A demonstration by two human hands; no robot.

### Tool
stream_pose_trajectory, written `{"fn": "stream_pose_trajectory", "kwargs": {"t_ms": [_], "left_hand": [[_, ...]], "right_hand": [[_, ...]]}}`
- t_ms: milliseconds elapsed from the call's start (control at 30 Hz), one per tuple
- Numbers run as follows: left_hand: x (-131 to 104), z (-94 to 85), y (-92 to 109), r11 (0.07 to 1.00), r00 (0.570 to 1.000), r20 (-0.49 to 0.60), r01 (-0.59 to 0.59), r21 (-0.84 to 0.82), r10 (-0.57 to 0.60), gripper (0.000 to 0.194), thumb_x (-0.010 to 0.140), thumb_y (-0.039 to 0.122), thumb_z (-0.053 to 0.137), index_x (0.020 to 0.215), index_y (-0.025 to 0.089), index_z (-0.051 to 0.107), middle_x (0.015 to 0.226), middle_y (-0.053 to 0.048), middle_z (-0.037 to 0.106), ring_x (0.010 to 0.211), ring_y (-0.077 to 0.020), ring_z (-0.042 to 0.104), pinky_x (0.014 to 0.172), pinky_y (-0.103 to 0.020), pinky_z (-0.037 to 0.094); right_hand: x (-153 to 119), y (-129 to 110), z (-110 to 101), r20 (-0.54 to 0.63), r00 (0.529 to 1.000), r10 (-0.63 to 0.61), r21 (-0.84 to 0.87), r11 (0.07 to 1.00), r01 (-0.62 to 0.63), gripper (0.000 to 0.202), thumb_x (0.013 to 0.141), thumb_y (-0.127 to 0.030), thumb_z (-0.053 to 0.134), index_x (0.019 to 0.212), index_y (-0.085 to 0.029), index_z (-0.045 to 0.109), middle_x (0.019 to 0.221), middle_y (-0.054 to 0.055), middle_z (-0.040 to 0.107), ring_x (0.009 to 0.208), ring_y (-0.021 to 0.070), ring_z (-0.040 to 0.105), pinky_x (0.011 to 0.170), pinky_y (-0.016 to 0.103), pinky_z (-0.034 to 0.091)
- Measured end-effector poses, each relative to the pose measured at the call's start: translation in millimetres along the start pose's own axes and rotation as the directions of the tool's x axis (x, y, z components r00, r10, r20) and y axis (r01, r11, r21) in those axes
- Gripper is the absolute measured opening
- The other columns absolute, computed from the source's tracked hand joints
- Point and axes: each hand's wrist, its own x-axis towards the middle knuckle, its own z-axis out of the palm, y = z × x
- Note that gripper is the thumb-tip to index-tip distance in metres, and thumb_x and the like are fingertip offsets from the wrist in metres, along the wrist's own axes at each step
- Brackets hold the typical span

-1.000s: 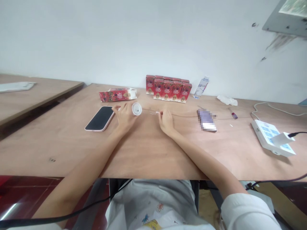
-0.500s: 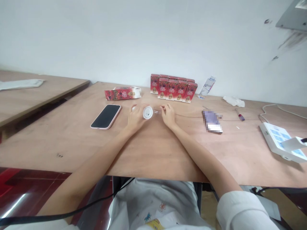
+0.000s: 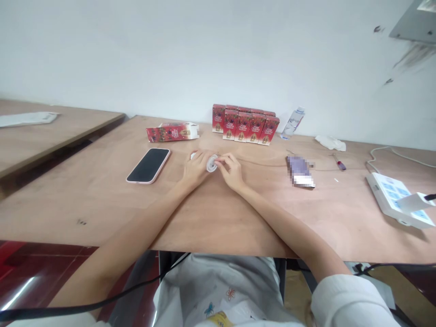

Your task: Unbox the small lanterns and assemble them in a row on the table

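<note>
My left hand (image 3: 196, 171) is closed around a small white object with a round, recessed end (image 3: 211, 164), which faces me and has a dark spot near its middle. Part of its white body shows behind the left fingers; the kind of object is not clear. My right hand (image 3: 231, 171) is pinched, its thumb and fingertips at the right side of the round end. Whatever lies between those fingertips is too small to make out. Both hands are low over the wooden table (image 3: 211, 218).
Behind my hands stand several red printed boxes (image 3: 243, 127); one opened box (image 3: 173, 132) lies to their left. A phone (image 3: 149, 166) rests at left. To the right are a clear bottle (image 3: 293, 123), crumpled tissue (image 3: 330, 143), a small screwdriver (image 3: 340, 164) and a power strip (image 3: 398, 197).
My right hand has moved left, bringing its fingertips to the white object's round end. The left hand has shifted slightly right, and the round end is now turned a little and partly covered.
</note>
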Motion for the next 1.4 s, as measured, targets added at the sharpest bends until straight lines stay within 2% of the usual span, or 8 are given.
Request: {"fn": "stream_pose_trajectory", "kwargs": {"t_ms": [367,700,833,933,1100,1233,1300,1400], "left_hand": [[-3.2,9.7,-0.4,0.994,0.995,0.098,-0.013,0.107,0.002,0.034,0.094,0.033,0.037,0.11,0.014,0.059,0.098,-0.014,0.07,0.095,-0.0255,0.064,0.087,-0.04,0.043],[-1.3,9.3,1.3,0.998,0.992,0.122,0.031,0.059,-0.038,0.035,0.094,0.038,0.035,0.104,0.014,0.059,0.096,-0.014,0.069,0.092,-0.0258,0.064,0.085,-0.039,0.043],[-0.1,13.1,-1.4,0.991,0.99,0.083,0.11,0.07,-0.116,0.034,0.093,0.04,0.038,0.107,0.015,0.058,0.099,-0.013,0.07,0.093,-0.0253,0.064,0.087,-0.039,0.042],[0.6,15.8,-4.3,0.982,0.981,0.063,0.179,0.066,-0.183,0.034,0.091,0.039,0.044,0.112,0.015,0.056,0.104,-0.013,0.069,0.095,-0.0264,0.064,0.089,-0.039,0.041],[0.5,16.8,-6.5,0.983,0.98,0.088,0.173,0.056,-0.178,0.034,0.088,0.036,0.05,0.114,0.015,0.055,0.104,-0.013,0.069,0.097,-0.0272,0.063,0.091,-0.04,0.04],[2.4,20.4,-9.5,0.981,0.978,0.085,0.191,0.036,-0.193,0.034,0.087,0.036,0.052,0.115,0.016,0.054,0.108,-0.013,0.068,0.1,-0.0272,0.063,0.091,-0.04,0.04],[4.9,23.7,-12.3,0.982,0.979,0.078,0.188,0.027,-0.189,0.035,0.087,0.036,0.052,0.116,0.017,0.054,0.109,-0.013,0.067,0.101,-0.0272,0.062,0.091,-0.039,0.04],[10.6,29.0,-16.7,0.984,0.981,0.065,0.179,0.025,-0.18,0.034,0.088,0.035,0.05,0.117,0.016,0.054,0.111,-0.014,0.067,0.104,-0.0269,0.061,0.092,-0.039,0.04]], "right_hand": [[5.6,-2.5,0.1,0.151,0.974,0.171,0.0,0.985,-0.173,0.02,0.088,-0.037,0.051,0.077,-0.021,0.054,0.083,0.002,0.058,0.078,0.0147,0.054,0.076,0.028,0.045],[8.5,4.1,1.3,0.192,0.968,0.162,-0.02,0.987,-0.161,0.017,0.09,-0.028,0.046,0.076,-0.021,0.049,0.081,0.002,0.055,0.078,0.0147,0.051,0.078,0.028,0.043],[6.6,10.6,3.3,0.172,0.973,0.153,-0.062,0.988,-0.144,0.014,0.091,-0.026,0.042,0.078,-0.021,0.045,0.086,0.004,0.054,0.082,0.0156,0.051,0.079,0.029,0.042],[10.3,20.7,1.4,0.083,0.977,0.195,-0.112,0.976,-0.186,0.014,0.092,-0.027,0.038,0.082,-0.021,0.046,0.089,0.005,0.055,0.084,0.0161,0.052,0.081,0.029,0.042],[26.9,46.4,-2.1,0.012,0.905,0.425,-0.302,0.865,-0.402,0.011,0.089,-0.023,0.045,0.083,-0.018,0.053,0.092,0.007,0.06,0.087,0.0176,0.055,0.083,0.032,0.042],[33.4,57.7,0.6,0.049,0.881,0.47,-0.35,0.834,-0.425,0.007,0.082,-0.02,0.055,0.076,-0.018,0.058,0.088,0.007,0.062,0.085,0.0197,0.057,0.082,0.034,0.043],[33.4,57.5,1.8,0.038,0.882,0.47,-0.379,0.823,-0.422,0.007,0.08,-0.023,0.059,0.083,-0.017,0.061,0.097,0.009,0.062,0.095,0.0222,0.057,0.088,0.037,0.042],[31.9,53.7,2.0,0.09,0.89,0.446,-0.454,0.814,-0.362,0.03,0.08,-0.034,0.062,0.106,-0.018,0.06,0.115,0.013,0.06,0.111,0.0268,0.053,0.095,0.043,0.038]]}}
